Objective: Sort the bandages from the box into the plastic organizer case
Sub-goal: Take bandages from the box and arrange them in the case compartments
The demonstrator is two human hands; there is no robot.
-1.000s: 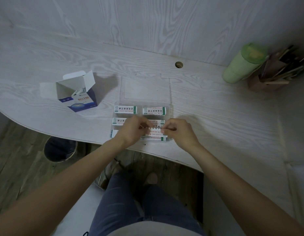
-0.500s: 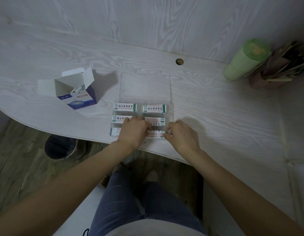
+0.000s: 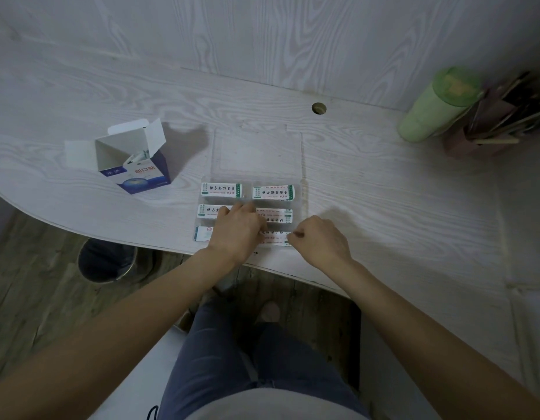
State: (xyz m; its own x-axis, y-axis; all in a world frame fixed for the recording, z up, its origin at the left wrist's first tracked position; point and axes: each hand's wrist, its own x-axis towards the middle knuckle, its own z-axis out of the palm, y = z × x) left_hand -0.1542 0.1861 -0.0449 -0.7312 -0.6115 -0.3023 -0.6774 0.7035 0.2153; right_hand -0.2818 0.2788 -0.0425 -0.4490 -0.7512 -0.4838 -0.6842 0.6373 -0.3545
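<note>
Clear case (image 3: 256,156) is nearly full; both hands, left hand (image 3: 237,234) and right hand (image 3: 320,242), pinch one bandage (image 3: 274,239) that may buckle if pushed unevenly.

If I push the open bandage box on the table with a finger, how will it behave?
The bandage box looks like thin card and nearly empty, so it probably slides easily. Its open flaps likely bend if pressed. It is tall for its base, so a high push might tip it.
</note>
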